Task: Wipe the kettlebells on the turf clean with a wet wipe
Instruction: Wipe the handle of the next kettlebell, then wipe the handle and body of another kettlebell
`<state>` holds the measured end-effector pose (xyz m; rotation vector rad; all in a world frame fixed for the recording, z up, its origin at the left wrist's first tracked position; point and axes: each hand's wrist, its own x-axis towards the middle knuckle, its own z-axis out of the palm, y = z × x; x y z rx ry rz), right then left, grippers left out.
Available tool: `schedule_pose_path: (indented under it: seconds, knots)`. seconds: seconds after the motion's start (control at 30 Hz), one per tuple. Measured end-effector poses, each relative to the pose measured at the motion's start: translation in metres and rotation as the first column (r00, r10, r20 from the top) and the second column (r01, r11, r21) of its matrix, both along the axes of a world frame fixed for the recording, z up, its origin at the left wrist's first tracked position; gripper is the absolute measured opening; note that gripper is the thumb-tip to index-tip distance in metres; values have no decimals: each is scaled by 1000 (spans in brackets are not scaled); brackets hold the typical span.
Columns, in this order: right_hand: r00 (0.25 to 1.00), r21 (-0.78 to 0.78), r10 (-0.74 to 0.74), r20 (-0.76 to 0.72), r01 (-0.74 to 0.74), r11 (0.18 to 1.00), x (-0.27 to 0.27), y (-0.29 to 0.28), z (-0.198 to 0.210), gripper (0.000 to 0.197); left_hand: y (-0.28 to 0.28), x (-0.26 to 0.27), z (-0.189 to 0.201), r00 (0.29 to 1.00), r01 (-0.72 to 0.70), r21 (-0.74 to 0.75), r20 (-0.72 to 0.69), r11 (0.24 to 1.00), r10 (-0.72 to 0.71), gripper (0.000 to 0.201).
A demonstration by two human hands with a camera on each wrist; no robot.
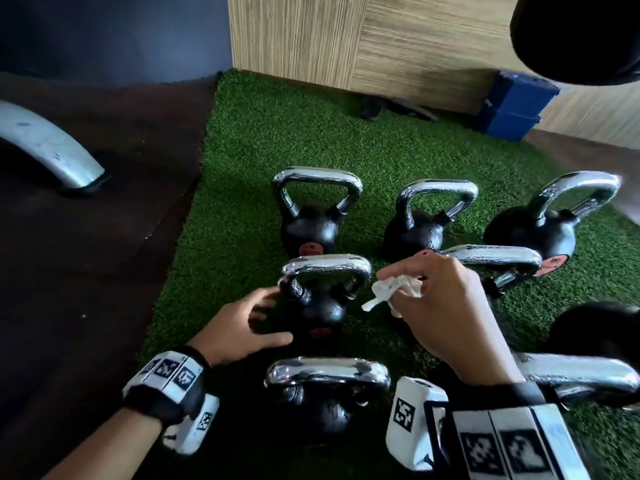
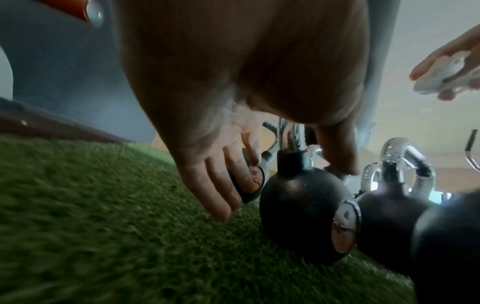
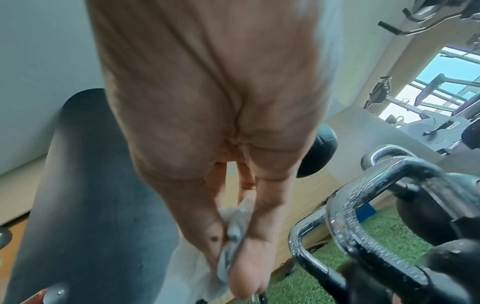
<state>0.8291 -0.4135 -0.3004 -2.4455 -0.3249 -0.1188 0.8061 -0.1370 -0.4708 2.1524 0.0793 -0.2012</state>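
Several black kettlebells with chrome handles stand in rows on the green turf [image 1: 242, 202]. My left hand [image 1: 242, 327] reaches round the left side of the middle-row left kettlebell [image 1: 322, 306]. In the left wrist view the thumb touches the top of this kettlebell's [image 2: 298, 216] ball, and the straight fingers [image 2: 221, 195] point down beside it. My right hand [image 1: 440, 299] hovers just right of its handle and pinches a crumpled white wet wipe [image 1: 394, 289]. The right wrist view shows the wet wipe [image 3: 189, 267] squeezed between thumb and fingers, touching no kettlebell.
A nearer kettlebell [image 1: 325, 410] stands between my wrists and another chrome handle [image 1: 581, 375] lies under my right wrist. Dark floor [image 1: 86, 271] borders the turf on the left, with a silver machine leg [image 1: 45, 143]. A blue box [image 1: 512, 105] sits by the wooden wall.
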Motion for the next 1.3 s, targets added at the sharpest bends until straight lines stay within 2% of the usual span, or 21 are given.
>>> schedule_pose_path:
  seconds: [0.03,0.17,0.3,0.4,0.57,0.67,0.83,1.0,1.13,1.3]
  knots:
    - [1000,-9,-3,1,3,1000,8,6,-1,20,-4,12,-3,1000,-19,-25,10,999,19,84]
    - [998,18,41,-46,-40,999,28,20,-2,22,-18,53,-16,1000,-4,-106,27,994,7,55]
    - [983,64,115,-146,-106,992,42,24,-2,27,-30,75,-29,998,66,-217,32,974,-60,66]
    - [990,18,112,-88,-111,994,55,29,-7,26,-29,80,-33,996,93,-323,19,942,-91,65]
    - [988,-42,152,25,-151,988,68,40,-7,29,-27,82,-37,994,94,-410,-17,907,-111,64]
    - [980,-59,201,8,-200,978,71,48,-4,29,-27,82,-37,994,86,-420,-30,903,-109,62]
    - [961,-139,259,-92,-270,953,80,61,-11,18,-26,80,-36,993,61,-432,-65,900,-99,62]
    - [979,-182,186,-81,-198,963,86,45,-13,9,-27,79,-35,990,73,-450,-72,890,-118,72]
    - [988,-301,146,-49,-154,941,89,37,-13,12,-28,78,-35,991,67,-467,-69,882,-112,74]
    - [990,-236,101,-95,-121,964,91,27,-20,9,-28,76,-34,992,78,-467,-48,881,-114,74]
